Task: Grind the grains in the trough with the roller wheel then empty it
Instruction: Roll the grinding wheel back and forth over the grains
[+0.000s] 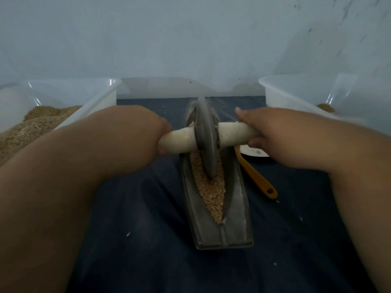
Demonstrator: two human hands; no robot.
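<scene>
Both hands on the roller wheel, the wheel in the trough

We saw the left hand (148,127) and the right hand (270,132) each clenched round one end of the white axle (182,138) of the grey roller wheel (206,140) — the wheel stood on its edge inside the long grey trough (211,235), toward its far half, and pressed into the pale brown grains (211,193) that filled the groove. The trough lay on a dark blue cloth (137,240), between two clear plastic tubs: the left tub (99,96) held a heap of brown meal (31,127), the right tub (296,89) only a little. An orange handle (257,180) lay just beside the trough, on its right side.
</scene>
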